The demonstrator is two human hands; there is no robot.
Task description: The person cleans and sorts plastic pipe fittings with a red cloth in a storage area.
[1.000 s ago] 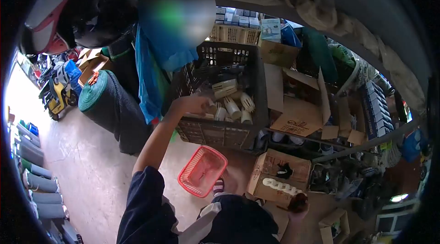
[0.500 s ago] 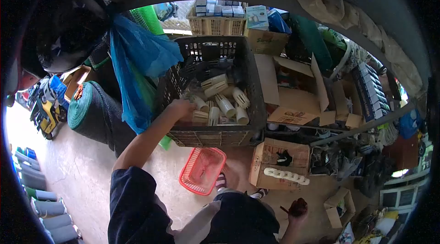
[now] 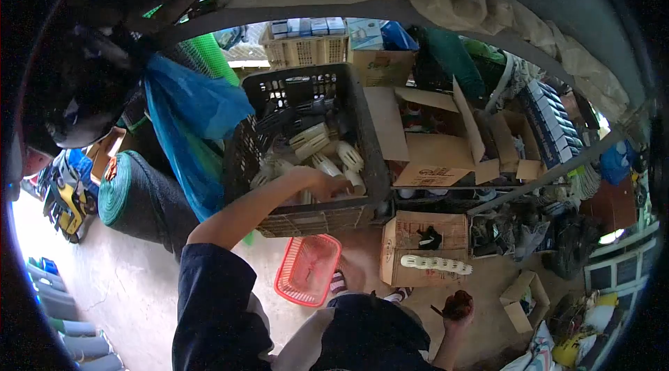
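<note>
My left hand (image 3: 322,183) reaches over the near rim of a black plastic crate (image 3: 317,221), among cream plastic cup-like pieces with slotted ends (image 3: 309,141). Its fingertips point down beside one of these pieces and are partly hidden. Black slotted pieces (image 3: 279,121) lie deeper in the crate. Low on the right, my right hand (image 3: 456,322) is closed around a dark reddish-brown lump (image 3: 458,305) with a thin stick-like part; its kind I cannot tell. Below the crate, a red plastic basket (image 3: 284,275) stands on the floor.
Right of the crate are an open cardboard box (image 3: 435,155) and a lower carton (image 3: 397,238) with a white ribbed stick-like piece (image 3: 437,264) across it. A blue plastic bag (image 3: 198,99) hangs at the crate's left. A rolled dark net (image 3: 143,197) leans further left.
My left hand has moved right across the crate, from its left side to the cream pieces near the front right. My right hand still holds the dark lump. The view has shifted slightly.
</note>
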